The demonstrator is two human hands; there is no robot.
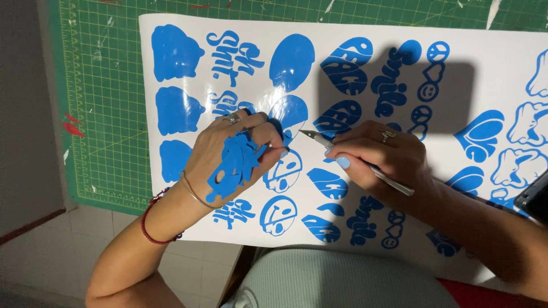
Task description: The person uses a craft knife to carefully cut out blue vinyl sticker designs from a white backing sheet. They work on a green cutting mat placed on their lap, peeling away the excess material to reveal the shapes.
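On the green cutting mat [108,114], the sticker sheet [342,80] gets pinned flat by the spread left hand [234,157]; the knife [319,140], pinched in the right hand [382,154], is best kept shallow, lifting only blue scraps [237,162].

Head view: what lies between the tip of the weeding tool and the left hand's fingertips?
Only a short stretch of the vinyl sheet: white backing and part of a blue oval sticker. The weeding tool is in the right hand; left hand.
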